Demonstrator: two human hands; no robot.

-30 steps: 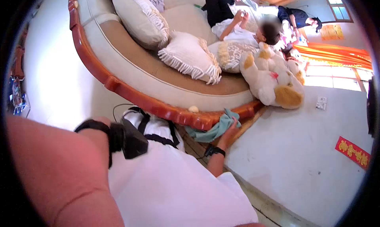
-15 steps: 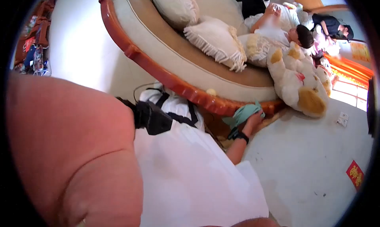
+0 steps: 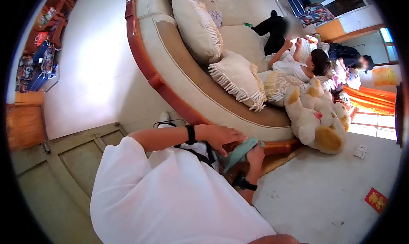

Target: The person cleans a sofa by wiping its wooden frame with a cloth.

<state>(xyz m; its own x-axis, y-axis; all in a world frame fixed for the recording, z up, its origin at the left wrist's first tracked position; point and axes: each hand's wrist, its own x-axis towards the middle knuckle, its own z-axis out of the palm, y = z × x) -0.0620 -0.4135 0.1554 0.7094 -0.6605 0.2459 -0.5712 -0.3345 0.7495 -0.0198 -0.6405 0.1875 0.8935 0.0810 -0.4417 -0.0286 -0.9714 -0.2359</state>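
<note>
Now the left arm (image 3: 166,139) is stretching forward past the white shirt (image 3: 170,201), no longer filling the side of the view as it is doing half a second earlier. The left hand (image 3: 223,137), newly showing, is reaching over the rim (image 3: 162,90) with its fingers extended and apart; whether their tips are touching the cloth (image 3: 243,152), I cannot tell. The right hand (image 3: 255,156) is still clamping that cloth, which is bunching against the rim near the end of the sofa (image 3: 187,90). At left, a panelled door (image 3: 76,163) is now coming into view. Farther off, the fringed cushion (image 3: 240,80) and the plush toy (image 3: 317,116) are staying put on the sofa. Beyond, a person (image 3: 289,65) is still reclining, both hands raised together.
</note>
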